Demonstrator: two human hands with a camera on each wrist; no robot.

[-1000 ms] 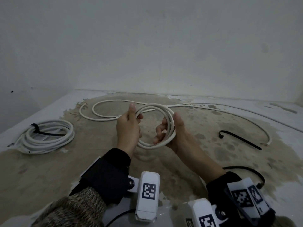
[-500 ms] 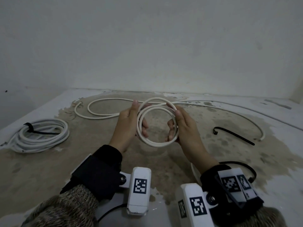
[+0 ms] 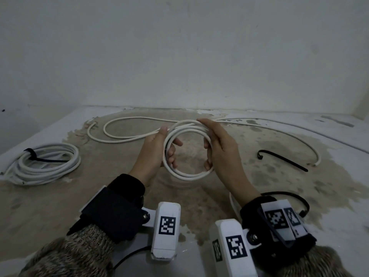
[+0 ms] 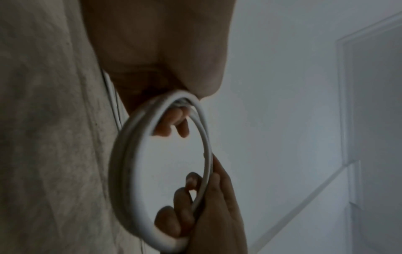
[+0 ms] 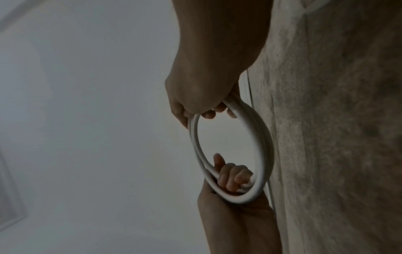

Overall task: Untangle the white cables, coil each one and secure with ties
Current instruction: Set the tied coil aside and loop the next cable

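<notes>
Left hand grips the left side of the coil, fingers curled through the loop. Right hand grips the right side likewise. The coil is held above the floor. Loose cable trails behind it. A tied bundle lies far left; a black tie lies right.

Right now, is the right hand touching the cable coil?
Touching. The head view shows the right hand with fingers curled round the cable coil; the right wrist view confirms it.
</notes>
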